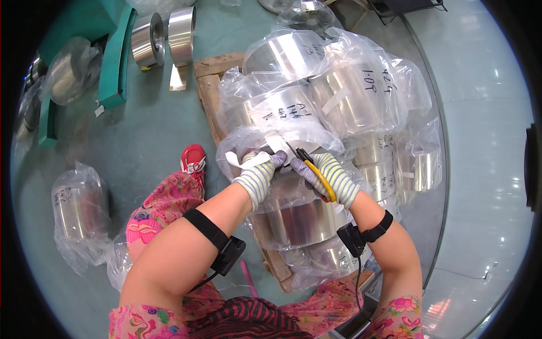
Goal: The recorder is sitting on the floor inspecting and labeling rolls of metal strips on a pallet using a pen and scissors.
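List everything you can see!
Wrapped rolls: several, silver, on the pallet
Wooden pallet: one, brown, beneath them
Bare rolls: two, silver, upper left
Wrapped floor rolls: several, silver, left, top
Frames: several, green, upper left
Tool: one, yellow and black, centre
Strip: one, white, centre
Rod: one, pink, lower middle
Stand: one, black, top right
Floor: one, green, underneath
Strapped boxes: two, black, lower middle
Floral sleeves: two, pink, bottom
Floral trousers: one, pink, bottom
Shoe: one, red, left of pallet
Left fingers: one set, gloved, grey, by strip
Right fingers: one set, gloved, grey, around tool
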Demonstrator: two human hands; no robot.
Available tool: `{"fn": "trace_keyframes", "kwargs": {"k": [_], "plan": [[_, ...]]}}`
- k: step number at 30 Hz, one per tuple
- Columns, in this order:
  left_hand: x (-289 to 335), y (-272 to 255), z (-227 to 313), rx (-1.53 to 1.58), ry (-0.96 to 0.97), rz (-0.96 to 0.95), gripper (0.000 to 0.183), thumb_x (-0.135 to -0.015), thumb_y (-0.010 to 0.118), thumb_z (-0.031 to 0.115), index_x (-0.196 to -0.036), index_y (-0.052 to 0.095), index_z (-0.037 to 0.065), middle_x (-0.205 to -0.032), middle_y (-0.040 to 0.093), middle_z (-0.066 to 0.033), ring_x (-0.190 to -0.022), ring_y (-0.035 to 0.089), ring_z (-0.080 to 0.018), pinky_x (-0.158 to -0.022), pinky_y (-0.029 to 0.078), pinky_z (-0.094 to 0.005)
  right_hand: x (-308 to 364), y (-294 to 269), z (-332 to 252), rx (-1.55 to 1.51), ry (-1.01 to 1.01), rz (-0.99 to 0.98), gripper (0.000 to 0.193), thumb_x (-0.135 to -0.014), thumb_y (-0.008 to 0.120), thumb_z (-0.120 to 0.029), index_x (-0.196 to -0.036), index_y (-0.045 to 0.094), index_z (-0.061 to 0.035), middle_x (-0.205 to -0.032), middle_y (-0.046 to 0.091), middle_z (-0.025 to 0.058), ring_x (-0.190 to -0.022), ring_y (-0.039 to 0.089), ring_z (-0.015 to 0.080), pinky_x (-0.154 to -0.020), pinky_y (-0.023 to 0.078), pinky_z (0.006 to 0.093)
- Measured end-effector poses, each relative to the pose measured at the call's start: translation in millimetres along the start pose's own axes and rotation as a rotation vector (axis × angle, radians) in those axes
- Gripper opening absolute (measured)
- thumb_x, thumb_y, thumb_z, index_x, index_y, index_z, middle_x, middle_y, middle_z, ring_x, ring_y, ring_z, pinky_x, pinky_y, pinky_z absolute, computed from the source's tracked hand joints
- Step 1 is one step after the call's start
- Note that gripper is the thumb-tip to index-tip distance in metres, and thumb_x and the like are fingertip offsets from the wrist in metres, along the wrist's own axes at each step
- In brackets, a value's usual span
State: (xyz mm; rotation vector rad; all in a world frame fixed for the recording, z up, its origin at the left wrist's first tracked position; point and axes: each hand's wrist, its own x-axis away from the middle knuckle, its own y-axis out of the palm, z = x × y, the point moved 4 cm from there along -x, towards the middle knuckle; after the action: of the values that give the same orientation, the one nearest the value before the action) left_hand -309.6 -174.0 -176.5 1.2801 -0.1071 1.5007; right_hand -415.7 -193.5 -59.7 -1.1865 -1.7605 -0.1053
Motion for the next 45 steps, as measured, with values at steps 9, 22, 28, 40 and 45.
{"fn": "trace_keyframes", "kwargs": {"k": [9,22,28,40,45], "plan": [[-30.9,-13.3,11.4,0.08,-0.045,0.114,0.023,-0.082,0.054,0.019,-0.104,0.05,0.014,-0.101,0.054,-0.0099,-0.083,0.057,-0.0239,-0.067,0.051,-0.0486,-15.5,2.7,11.0,0.222,-0.115,-0.001,0.046,-0.077,0.062,-0.049,-0.072,0.054,-0.004,-0.048,0.047,0.0004,-0.04,0.044,0.0094,-0.036,0.037,0.026],[-6.8,-0.8,19.0,0.022,0.196,0.553,0.025,-0.085,0.05,0.022,-0.106,0.047,0.008,-0.095,0.056,-0.0086,-0.074,0.057,-0.0191,-0.056,0.047,-0.0341,-16.8,11.3,12.6,0.375,-0.136,0.1,0.04,-0.077,0.065,-0.043,-0.073,0.054,-0.005,-0.047,0.045,-0.0005,-0.039,0.042,0.0079,-0.035,0.033,0.025],[2.8,1.2,27.8,0.166,0.078,0.441,0.024,-0.082,0.055,0.018,-0.104,0.05,0.009,-0.094,0.057,-0.0103,-0.075,0.058,-0.0217,-0.057,0.05,-0.0396,-14.9,22.1,15.8,0.038,-0.054,0.034,0.037,-0.079,0.064,-0.042,-0.075,0.053,-0.0063,-0.049,0.045,-0.0007,-0.036,0.039,0.0077,-0.034,0.032,0.0239],[5.1,-2.9,31.0,0.167,-0.033,0.249,0.021,-0.082,0.058,0.013,-0.1,0.049,0.008,-0.092,0.058,-0.0094,-0.074,0.06,-0.0245,-0.058,0.053,-0.0463,-18.4,16.4,15.1,0.034,-0.149,0.022,0.04,-0.079,0.062,-0.045,-0.081,0.053,-0.0064,-0.051,0.047,-0.0004,-0.036,0.041,0.0077,-0.032,0.032,0.0229],[-9.6,8.0,4.5,0.208,-0.006,0.048,0.012,-0.087,0.051,0.021,-0.092,0.052,0.01,-0.082,0.058,-0.0064,-0.072,0.059,-0.0229,-0.061,0.051,-0.0387,-9.7,7.7,23.7,-0.036,-0.135,-0.051,0.039,-0.083,0.057,-0.044,-0.089,0.056,-0.0057,-0.053,0.048,-0.0001,-0.038,0.043,0.0073,-0.033,0.032,0.0218]]}}
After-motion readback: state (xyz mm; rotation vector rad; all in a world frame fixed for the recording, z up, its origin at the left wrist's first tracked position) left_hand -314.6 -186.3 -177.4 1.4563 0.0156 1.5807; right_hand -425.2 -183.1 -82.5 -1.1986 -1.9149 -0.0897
